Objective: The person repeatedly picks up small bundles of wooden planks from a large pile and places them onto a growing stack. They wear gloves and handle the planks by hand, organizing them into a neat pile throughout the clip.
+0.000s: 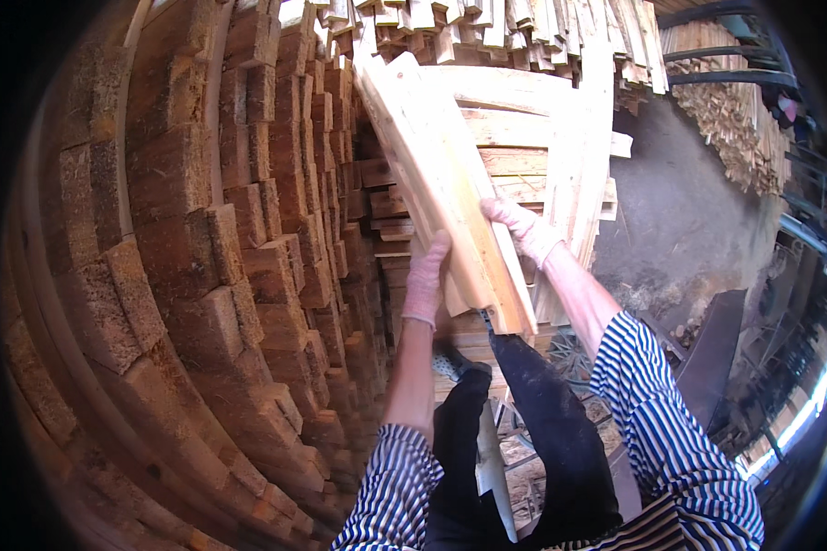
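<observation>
Several long wooden boards (450, 184) are held together as a bundle, slanting from the upper left down toward my legs. Gloved in pale pink, my left hand (425, 275) grips the bundle's left side near its lower end. On the opposite side, my right hand (524, 227), in a matching glove, is closed round the right edge, a little higher up. Beneath the bundle lies a layered stack of boards (515, 129), with a pale plank (576, 174) running lengthwise over its right part.
A tall wall of stacked timber (184, 220) rises close on my left. Piled sticks (524, 28) stand at the far end, and another wood pile (726, 119) sits beyond dark metal bars (730, 53). Grey floor (671, 193) stretches to the right, with a dark metal beam (708, 349) nearby.
</observation>
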{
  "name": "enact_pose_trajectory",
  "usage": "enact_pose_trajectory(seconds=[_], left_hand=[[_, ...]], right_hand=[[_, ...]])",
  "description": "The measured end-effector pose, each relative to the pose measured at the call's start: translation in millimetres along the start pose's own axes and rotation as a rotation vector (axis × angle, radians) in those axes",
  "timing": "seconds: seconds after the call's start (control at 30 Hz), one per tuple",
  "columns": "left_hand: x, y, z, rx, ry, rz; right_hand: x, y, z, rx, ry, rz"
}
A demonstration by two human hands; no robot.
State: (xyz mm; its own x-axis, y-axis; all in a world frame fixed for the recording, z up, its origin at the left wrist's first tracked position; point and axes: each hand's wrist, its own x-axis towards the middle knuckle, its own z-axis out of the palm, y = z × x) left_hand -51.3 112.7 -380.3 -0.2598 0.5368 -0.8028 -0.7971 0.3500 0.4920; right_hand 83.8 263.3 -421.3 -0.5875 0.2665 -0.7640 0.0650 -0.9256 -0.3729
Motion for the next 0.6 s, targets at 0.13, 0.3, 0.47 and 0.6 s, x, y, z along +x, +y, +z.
enact_pose_trajectory(seconds=[0.13,0.3,0.47,0.6], left_hand=[[-11,17,4,0.321,0.116,0.011],[-95,35,14,0.293,0.107,-0.227],[-214,75,57,0.282,0.105,-0.267],[-278,72,43,0.378,0.137,-0.297]], right_hand=[[-26,-20,42,-0.397,0.041,-0.061],[-99,2,53,0.017,0.114,0.057],[-210,30,77,0.222,0.266,0.188],[-289,22,115,0.295,0.223,0.254]])
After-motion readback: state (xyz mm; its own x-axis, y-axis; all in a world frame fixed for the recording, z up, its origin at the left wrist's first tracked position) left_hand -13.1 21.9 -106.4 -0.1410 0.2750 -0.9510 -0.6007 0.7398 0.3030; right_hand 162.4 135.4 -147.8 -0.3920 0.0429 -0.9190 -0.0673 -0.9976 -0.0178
